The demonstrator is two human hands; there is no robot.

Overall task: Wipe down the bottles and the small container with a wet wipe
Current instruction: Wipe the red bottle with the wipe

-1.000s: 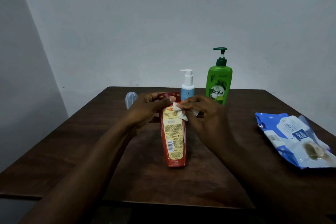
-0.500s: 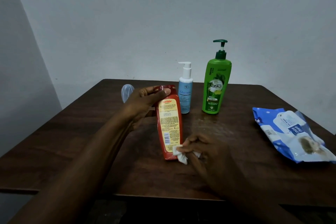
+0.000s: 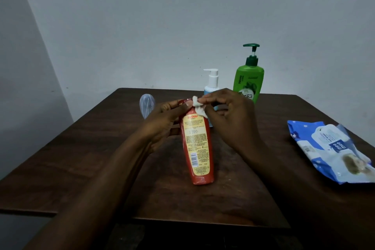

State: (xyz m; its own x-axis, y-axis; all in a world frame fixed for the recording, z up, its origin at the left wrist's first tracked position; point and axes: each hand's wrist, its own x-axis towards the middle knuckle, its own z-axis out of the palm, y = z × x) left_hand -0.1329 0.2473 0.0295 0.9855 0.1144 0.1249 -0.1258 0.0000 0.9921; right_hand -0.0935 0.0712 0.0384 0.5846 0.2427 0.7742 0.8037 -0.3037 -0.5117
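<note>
The fingers of your right hand pinch the wipe against the top of the red bottle. Your left hand grips that bottle near its cap. You're mid-task, I'd say. The white bottle, green bottle and container stand behind, likely still to wipe.

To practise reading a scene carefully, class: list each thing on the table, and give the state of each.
red bottle, standing on the table, top gripped by the left hand
wet wipe, crumpled, pinched by the right hand against the red bottle's top
green pump bottle, upright, untouched
white pump bottle, upright, partly hidden behind the right hand
small clear container, back left, untouched
wipes pack, lying flat, right side
</note>
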